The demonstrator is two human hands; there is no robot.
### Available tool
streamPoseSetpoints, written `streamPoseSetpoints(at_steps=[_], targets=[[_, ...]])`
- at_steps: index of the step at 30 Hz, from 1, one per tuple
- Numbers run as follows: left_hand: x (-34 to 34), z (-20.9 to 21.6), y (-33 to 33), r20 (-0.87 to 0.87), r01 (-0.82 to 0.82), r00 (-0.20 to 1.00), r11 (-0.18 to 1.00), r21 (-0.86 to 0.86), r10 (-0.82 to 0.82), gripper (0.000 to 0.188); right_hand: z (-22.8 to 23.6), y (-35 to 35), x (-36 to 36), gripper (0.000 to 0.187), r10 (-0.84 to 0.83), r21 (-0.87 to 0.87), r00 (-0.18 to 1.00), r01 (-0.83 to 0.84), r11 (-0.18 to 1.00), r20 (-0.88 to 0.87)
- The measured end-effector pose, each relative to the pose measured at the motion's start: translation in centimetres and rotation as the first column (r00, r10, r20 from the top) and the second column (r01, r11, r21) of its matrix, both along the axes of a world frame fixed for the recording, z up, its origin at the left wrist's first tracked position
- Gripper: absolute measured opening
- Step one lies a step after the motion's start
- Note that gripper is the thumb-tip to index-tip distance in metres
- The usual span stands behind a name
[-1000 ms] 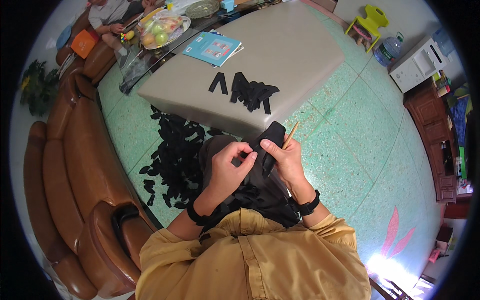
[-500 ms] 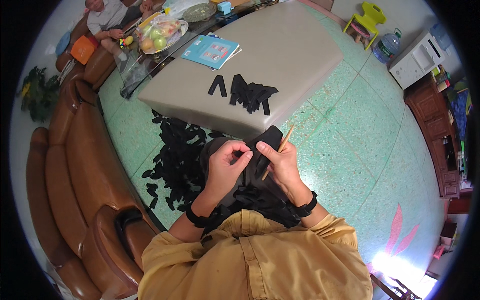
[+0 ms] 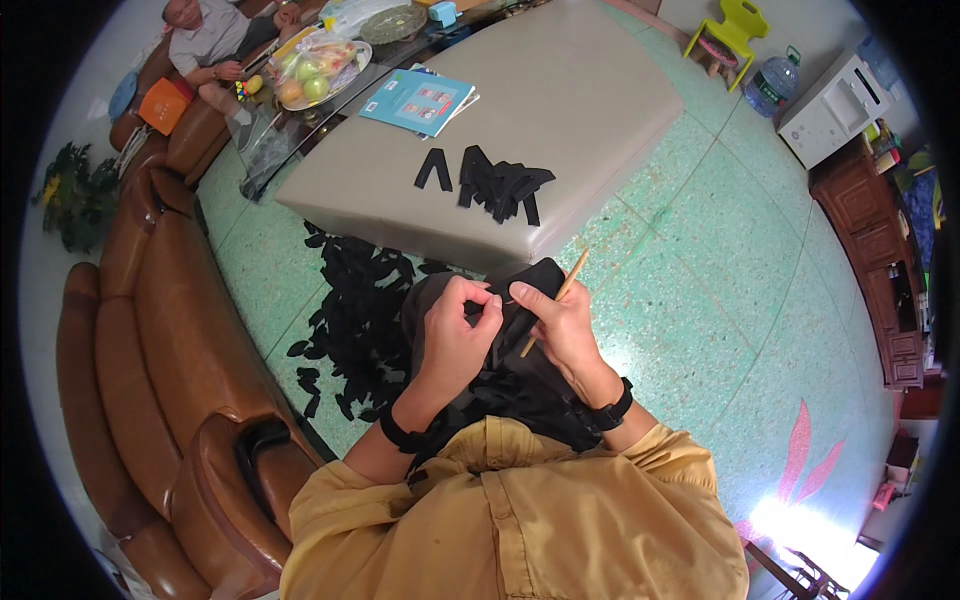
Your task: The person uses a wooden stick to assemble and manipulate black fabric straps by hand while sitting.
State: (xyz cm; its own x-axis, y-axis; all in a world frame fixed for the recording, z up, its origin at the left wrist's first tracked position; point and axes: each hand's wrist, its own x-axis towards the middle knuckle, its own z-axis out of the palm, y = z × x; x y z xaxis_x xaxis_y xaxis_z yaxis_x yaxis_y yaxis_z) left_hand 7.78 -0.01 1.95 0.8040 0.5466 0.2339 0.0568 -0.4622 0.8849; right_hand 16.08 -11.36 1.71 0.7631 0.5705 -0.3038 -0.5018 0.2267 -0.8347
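Note:
Over my lap, my right hand [image 3: 570,328] grips a slim light wooden stick [image 3: 573,273], slanted up and to the right. The same hand's thumb presses on a folded black fabric piece [image 3: 543,277]. Just to its left, my left hand [image 3: 455,335] is closed in a pinch, thumb and forefinger together beside the fabric; what sits between those fingertips is too small to make out. More black pieces lie on my lap, partly hidden by my wrists. Beyond my hands, a pile of black fabric strips [image 3: 500,187] and a single bent strip [image 3: 434,169] rest on the grey padded bench [image 3: 400,215].
Many black pieces [image 3: 350,310] are heaped on the green floor to the left. A brown leather sofa [image 3: 170,350] runs along that side. Blue booklets [image 3: 418,100] lie on the bench. Another person [image 3: 215,40] sits far left near a fruit plate [image 3: 320,85].
The black fabric's upper end has dipped slightly and tilted in my right hand. My left hand keeps its pinch close to it, with only small finger movement.

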Motion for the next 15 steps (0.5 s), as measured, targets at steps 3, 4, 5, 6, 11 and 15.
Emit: streamPoseSetpoints(at_steps=[3,4,5,6,11,15], targets=[[0.2,-1.5,0.6,0.095,0.004,0.995,0.999,0.041,-0.008,0.018,0.1,0.0,0.1,0.009,0.047,-0.049,0.999,-0.046,0.998,0.003],[0.3,-1.6,0.6,0.094,0.008,0.996,0.999,0.039,-0.012,0.018,0.0,-0.2,0.4,0.010,0.073,-0.106,0.995,-0.065,0.992,0.068],[0.3,-1.6,0.6,0.081,0.031,0.996,0.999,-0.038,-0.028,0.017,-0.1,-0.3,0.7,0.011,0.103,-0.165,0.986,-0.081,0.983,0.131],[0.4,-1.5,0.5,0.067,0.050,0.997,0.992,-0.116,-0.042,0.017,0.0,-0.3,0.9,0.011,0.102,-0.167,0.987,-0.080,0.983,0.127],[0.4,-0.4,2.7,-0.264,0.234,0.907,0.915,-0.328,-0.327,0.023,-0.4,0.1,2.6,0.016,0.395,-0.344,0.863,-0.284,0.895,0.316],[0.6,-1.6,3.8,-0.068,0.123,0.975,0.770,-0.627,-0.210,0.014,1.3,0.6,0.2,0.012,-0.057,-0.217,0.615,0.362,0.906,0.787]])
